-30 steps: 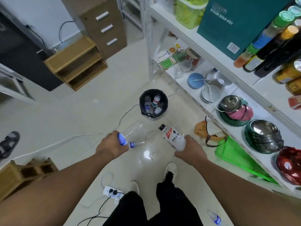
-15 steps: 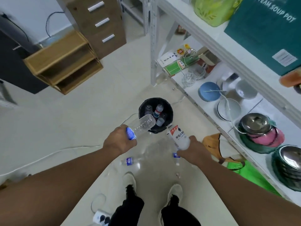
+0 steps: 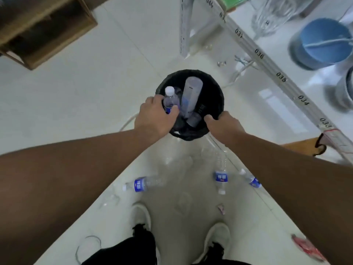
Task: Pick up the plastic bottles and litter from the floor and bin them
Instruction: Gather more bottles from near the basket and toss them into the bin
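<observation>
A black bin (image 3: 217,92) stands on the floor in front of me with several bottles in it. A tall clear bottle (image 3: 191,92) stands in it base up. My left hand (image 3: 154,116) is over the bin's left rim. Its thumb and fingers lie around the blue label of a small white-capped bottle (image 3: 170,96) in the bin, and I cannot tell whether they grip it. My right hand (image 3: 223,126) hovers at the right rim with nothing in it. Three blue-labelled bottles (image 3: 142,185) (image 3: 220,177) (image 3: 252,181) lie on the floor, along with a small wrapper (image 3: 221,209) and a red wrapper (image 3: 305,247).
A white shelf rack (image 3: 267,60) runs along the right, holding a blue bowl (image 3: 322,41) and a glass (image 3: 271,14). A wooden shelf unit (image 3: 38,29) stands at the far left. A tan bag (image 3: 305,148) lies by the rack. My shoes (image 3: 141,213) (image 3: 217,234) are close behind the bottles.
I have stepped up to the bin. The large clear bottle has left my left hand and stands in the bin. The white red-labelled bottle is gone from my right hand.
</observation>
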The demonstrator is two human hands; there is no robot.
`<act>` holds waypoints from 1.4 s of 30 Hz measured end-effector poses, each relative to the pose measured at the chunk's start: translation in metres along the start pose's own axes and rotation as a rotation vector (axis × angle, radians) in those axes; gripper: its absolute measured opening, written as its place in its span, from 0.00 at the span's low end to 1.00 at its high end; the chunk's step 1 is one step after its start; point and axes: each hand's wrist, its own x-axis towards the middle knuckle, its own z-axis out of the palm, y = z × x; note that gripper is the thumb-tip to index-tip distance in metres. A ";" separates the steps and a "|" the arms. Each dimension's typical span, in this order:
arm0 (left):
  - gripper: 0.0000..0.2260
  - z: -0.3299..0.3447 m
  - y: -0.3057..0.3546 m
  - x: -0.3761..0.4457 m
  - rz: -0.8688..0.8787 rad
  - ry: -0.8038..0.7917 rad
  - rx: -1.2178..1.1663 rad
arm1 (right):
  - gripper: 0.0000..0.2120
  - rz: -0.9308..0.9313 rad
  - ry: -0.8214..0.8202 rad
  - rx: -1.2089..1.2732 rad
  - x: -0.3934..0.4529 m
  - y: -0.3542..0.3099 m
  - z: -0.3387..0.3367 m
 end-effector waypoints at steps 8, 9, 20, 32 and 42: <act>0.31 -0.053 -0.016 -0.103 -0.033 -0.063 0.093 | 0.35 0.152 -0.086 0.001 -0.102 0.034 -0.028; 0.31 -0.065 -0.012 -0.115 -0.027 -0.081 0.121 | 0.36 0.152 -0.088 -0.005 -0.118 0.035 -0.037; 0.31 -0.189 0.064 -0.257 -0.084 -0.103 0.129 | 0.38 0.066 -0.081 0.026 -0.295 0.036 -0.148; 0.33 -0.277 0.068 -0.418 -0.151 -0.126 0.103 | 0.41 0.026 -0.150 -0.089 -0.470 0.065 -0.172; 0.36 -0.329 -0.045 -0.479 -0.271 -0.140 0.082 | 0.47 0.064 -0.158 -0.154 -0.561 0.063 -0.112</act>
